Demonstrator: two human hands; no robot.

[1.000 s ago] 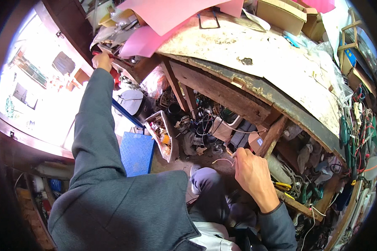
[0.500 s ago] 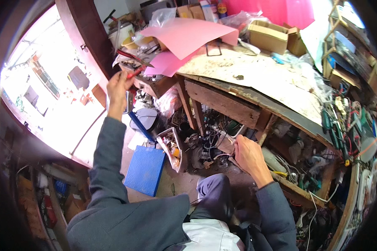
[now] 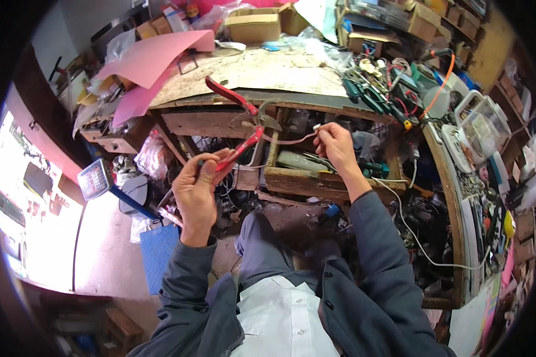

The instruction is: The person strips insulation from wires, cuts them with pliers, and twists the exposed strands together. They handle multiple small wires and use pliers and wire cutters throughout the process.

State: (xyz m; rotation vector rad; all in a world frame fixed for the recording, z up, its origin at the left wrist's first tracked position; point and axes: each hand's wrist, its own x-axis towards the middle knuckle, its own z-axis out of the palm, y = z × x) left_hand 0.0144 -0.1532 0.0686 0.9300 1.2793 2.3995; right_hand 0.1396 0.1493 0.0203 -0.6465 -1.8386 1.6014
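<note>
Red-handled pliers [image 3: 259, 121], held out leftward a moment earlier, now stand spread before the bench [image 3: 256, 74] in the grip of the left hand [image 3: 196, 191], near the pale cable [image 3: 294, 142] pinched by the right hand [image 3: 337, 147], apparently bringing tool and cable within working reach.

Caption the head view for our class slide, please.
Left hand holding red-handled pliers, right hand pinching a thin cord, before a cluttered workbench.

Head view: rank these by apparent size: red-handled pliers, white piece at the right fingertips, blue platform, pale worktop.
Largest to smallest:
1. Pale worktop
2. Blue platform and red-handled pliers: unsure; the pliers are held nearer the camera.
3. White piece
</note>
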